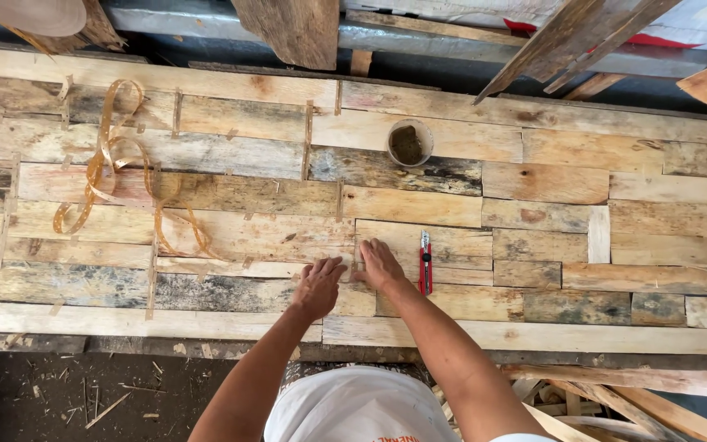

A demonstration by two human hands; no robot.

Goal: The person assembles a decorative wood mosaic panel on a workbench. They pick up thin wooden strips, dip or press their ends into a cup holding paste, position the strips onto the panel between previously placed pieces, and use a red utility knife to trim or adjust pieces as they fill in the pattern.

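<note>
Seen from above, the person leans over a wide worktop [533, 336] whose surface is a patchwork of reclaimed wooden boards, pale, brown and grey-stained, laid edge to edge in staggered rows. Both hands rest flat near the front middle of that patchwork, side by side and almost touching: the left hand [319, 285] lies palm down with its fingers spread and pointing away from the body, and the right hand [380, 263] does the same just beside it, fingers loosely fanned across the corner where a short pale board [443, 241] meets its neighbours. Neither hand pinches or grips anything; they press on the wood, seemingly to hold or seat the pieces at the joint between them. Just to the right of the right hand, within easy reach, a red-handled utility knife [425, 262] lies lengthwise across the boards, untouched. Further back, well apart from the hands, a small round cup [410, 142] with dark contents stands upright on the boards, probably set there to stay out of the working area. To the left, a long curling amber strip [108, 155], like thin veneer or tape, loops loosely over several boards, and short slivers of similar material sit along many seams. Rough planks [296, 29] lean beyond the far edge, and wood scraps [92, 401] litter the dark floor below.
</note>
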